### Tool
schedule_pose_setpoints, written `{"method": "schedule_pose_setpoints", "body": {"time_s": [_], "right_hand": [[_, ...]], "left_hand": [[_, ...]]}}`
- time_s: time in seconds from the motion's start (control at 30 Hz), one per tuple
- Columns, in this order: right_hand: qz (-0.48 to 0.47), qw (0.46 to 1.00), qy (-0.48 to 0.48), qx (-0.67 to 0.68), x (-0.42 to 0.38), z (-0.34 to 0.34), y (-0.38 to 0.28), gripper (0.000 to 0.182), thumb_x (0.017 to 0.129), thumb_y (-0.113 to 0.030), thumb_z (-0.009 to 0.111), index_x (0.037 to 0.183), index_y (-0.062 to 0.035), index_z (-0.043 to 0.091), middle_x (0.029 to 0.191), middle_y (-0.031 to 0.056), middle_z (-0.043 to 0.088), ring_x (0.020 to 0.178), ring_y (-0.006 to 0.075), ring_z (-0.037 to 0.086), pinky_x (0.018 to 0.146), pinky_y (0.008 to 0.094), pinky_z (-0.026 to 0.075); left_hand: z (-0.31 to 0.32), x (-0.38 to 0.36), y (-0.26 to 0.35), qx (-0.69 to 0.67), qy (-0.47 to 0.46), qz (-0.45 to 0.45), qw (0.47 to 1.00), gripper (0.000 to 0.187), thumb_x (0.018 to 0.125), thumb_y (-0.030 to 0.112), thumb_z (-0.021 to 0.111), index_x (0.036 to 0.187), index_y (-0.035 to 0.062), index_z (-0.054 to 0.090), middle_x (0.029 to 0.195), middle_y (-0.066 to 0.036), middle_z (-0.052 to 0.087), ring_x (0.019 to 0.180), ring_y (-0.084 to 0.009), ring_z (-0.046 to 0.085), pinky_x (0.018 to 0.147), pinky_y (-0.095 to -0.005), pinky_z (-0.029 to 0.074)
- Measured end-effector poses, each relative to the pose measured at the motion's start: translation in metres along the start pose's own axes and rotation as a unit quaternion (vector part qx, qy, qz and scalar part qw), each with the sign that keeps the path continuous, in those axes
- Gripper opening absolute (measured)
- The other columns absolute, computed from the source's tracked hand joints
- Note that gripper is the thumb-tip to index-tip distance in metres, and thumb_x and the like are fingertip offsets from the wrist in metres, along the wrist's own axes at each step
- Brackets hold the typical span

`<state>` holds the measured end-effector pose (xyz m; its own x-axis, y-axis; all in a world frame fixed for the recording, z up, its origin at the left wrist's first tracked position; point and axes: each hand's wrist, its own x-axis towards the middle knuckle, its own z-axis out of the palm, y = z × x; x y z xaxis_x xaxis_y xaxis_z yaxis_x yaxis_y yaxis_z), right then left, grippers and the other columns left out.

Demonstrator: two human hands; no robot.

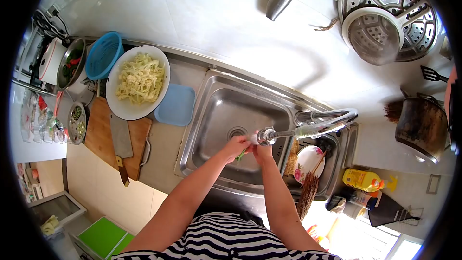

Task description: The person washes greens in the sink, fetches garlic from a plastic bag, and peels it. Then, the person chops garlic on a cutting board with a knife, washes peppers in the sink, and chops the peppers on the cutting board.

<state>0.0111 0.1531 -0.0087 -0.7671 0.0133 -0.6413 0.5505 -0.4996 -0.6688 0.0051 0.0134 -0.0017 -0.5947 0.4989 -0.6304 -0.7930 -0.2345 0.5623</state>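
Observation:
Both my hands are together over the steel sink [211,115], under the head of the tap [266,136]. My left hand [235,148] is closed, its fingers bent round a small green vegetable [240,156] whose tip sticks out below. Touching it from the other side, my right hand [263,153] has its fingers curled inward and partly covered by the tap head. The vegetable's exact kind is too small to tell. Below the hands, the drain [237,134] shows in the basin floor.
Left of the sink stand a white bowl [111,89] of shredded cabbage, a light-blue tray [175,106] and a blue basket [104,57]. A cleaver [121,139] lies on the wooden board [98,130]. The right basin holds a floral plate [303,156] and a bristle brush [308,192].

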Motion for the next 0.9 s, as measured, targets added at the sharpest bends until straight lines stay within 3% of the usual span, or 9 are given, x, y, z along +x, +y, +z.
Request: {"method": "schedule_pose_setpoints", "body": {"time_s": [0.17,0.4,0.47,0.57,0.63,0.7,0.77,0.8,0.9], "right_hand": [[0.054,0.987,-0.055,0.144,-0.014,0.013,0.001,0.025,0.093,-0.029,0.058,0.106,-0.0085,0.058,0.091,-0.0002,0.062,0.080,0.0134,0.059,0.072,0.0275,0.050],[0.079,0.957,0.026,-0.277,-0.008,-0.013,0.012,0.025,0.088,-0.019,0.064,0.106,-0.0041,0.057,0.095,0.0060,0.061,0.089,0.0161,0.059,0.074,0.0294,0.050],[-0.095,0.990,0.092,-0.054,-0.007,0.005,0.010,0.019,0.087,-0.016,0.064,0.101,-0.0047,0.057,0.094,0.0062,0.061,0.088,0.0196,0.060,0.078,0.0324,0.051],[-0.105,0.973,-0.062,0.198,0.021,-0.004,0.022,0.018,0.087,-0.015,0.062,0.100,-0.0070,0.054,0.101,0.0074,0.060,0.092,0.0232,0.059,0.083,0.0375,0.050],[-0.096,0.973,-0.095,0.188,0.023,0.002,0.031,0.021,0.087,-0.016,0.061,0.104,-0.0075,0.053,0.104,0.0083,0.059,0.095,0.0242,0.058,0.087,0.0378,0.048],[-0.087,0.973,-0.126,0.175,0.017,0.015,0.032,0.024,0.087,-0.017,0.061,0.108,-0.0080,0.053,0.108,0.0092,0.058,0.098,0.0251,0.057,0.090,0.0382,0.047],[-0.116,0.957,0.145,-0.223,-0.009,0.043,0.013,0.031,0.090,-0.017,0.058,0.118,-0.0062,0.051,0.112,0.0104,0.056,0.103,0.0247,0.056,0.093,0.0353,0.045],[-0.127,0.944,0.080,-0.295,-0.010,0.035,0.014,0.046,0.094,-0.024,0.051,0.135,-0.0042,0.041,0.131,0.0153,0.048,0.121,0.0285,0.048,0.103,0.0336,0.036],[-0.223,0.876,-0.039,-0.425,-0.043,0.051,0.010,0.050,0.096,-0.031,0.040,0.136,-0.0018,0.038,0.134,0.0191,0.046,0.124,0.0341,0.045,0.104,0.0394,0.034]], "left_hand": [[0.003,0.010,0.005,-0.150,0.086,0.104,0.979,0.011,0.092,0.014,0.060,0.098,0.0048,0.060,0.095,-0.007,0.065,0.083,-0.0139,0.063,0.071,-0.0258,0.052],[0.001,0.011,0.020,-0.308,0.147,0.140,0.929,0.015,0.092,0.021,0.059,0.099,0.0076,0.057,0.105,-0.007,0.064,0.095,-0.0176,0.063,0.083,-0.0359,0.052],[-0.005,0.020,0.005,-0.244,0.197,0.119,0.942,0.015,0.094,0.021,0.054,0.100,0.0074,0.056,0.101,-0.006,0.063,0.090,-0.0167,0.062,0.082,-0.0351,0.051],[0.002,0.020,-0.002,-0.201,0.253,0.055,0.945,0.016,0.096,0.021,0.047,0.099,0.0080,0.055,0.094,-0.005,0.061,0.085,-0.0161,0.060,0.081,-0.0342,0.050],[0.002,0.025,-0.010,-0.223,0.259,0.014,0.940,0.016,0.096,0.020,0.044,0.096,0.0088,0.055,0.092,-0.005,0.060,0.084,-0.0165,0.058,0.081,-0.0342,0.049],[0.001,0.032,-0.018,-0.380,0.075,0.116,0.915,0.017,0.095,0.019,0.044,0.101,0.0089,0.056,0.096,-0.005,0.060,0.089,-0.0181,0.057,0.083,-0.0335,0.048],[0.015,0.021,-0.005,-0.378,0.081,0.118,0.915,0.019,0.095,0.021,0.044,0.104,0.0085,0.056,0.097,-0.005,0.060,0.090,-0.0185,0.057,0.084,-0.0331,0.047],[0.019,0.015,-0.001,-0.373,0.087,0.121,0.916,0.022,0.095,0.022,0.044,0.106,0.0082,0.056,0.099,-0.005,0.060,0.090,-0.0188,0.056,0.084,-0.0327,0.047],[-0.004,0.038,-0.018,-0.365,0.078,0.120,0.920,0.026,0.095,0.024,0.044,0.111,0.0073,0.056,0.102,-0.005,0.061,0.091,-0.0192,0.057,0.086,-0.0327,0.046]]}}
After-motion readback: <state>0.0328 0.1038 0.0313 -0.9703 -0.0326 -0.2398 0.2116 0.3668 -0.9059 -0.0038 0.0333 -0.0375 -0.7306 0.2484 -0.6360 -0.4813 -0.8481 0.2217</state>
